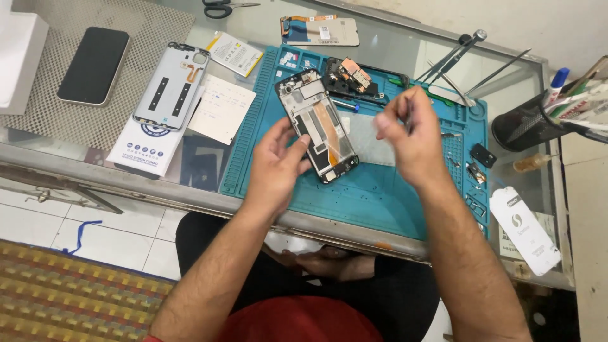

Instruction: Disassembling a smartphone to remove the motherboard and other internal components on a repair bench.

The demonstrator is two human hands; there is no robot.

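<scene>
An opened phone frame point(318, 125), with its internals and copper-coloured strips exposed, lies on a teal repair mat point(373, 196). My left hand point(277, 159) grips its left edge and lower end, thumb resting on top. My right hand point(407, 136) hovers to the right of the frame, above the mat, fingers pinched around a thin metal tool point(408, 114) that looks like tweezers. Just behind the frame sits a black part carrying a circuit board point(352, 78).
On the glass table lie a phone back cover point(173, 87), a black phone point(95, 64) on a mesh pad, a display panel point(320, 30), scissors point(223, 7), papers point(221, 109), metal probes point(456, 60) and a black mesh tool cup point(525, 123). Small parts point(476, 163) rest at the mat's right edge.
</scene>
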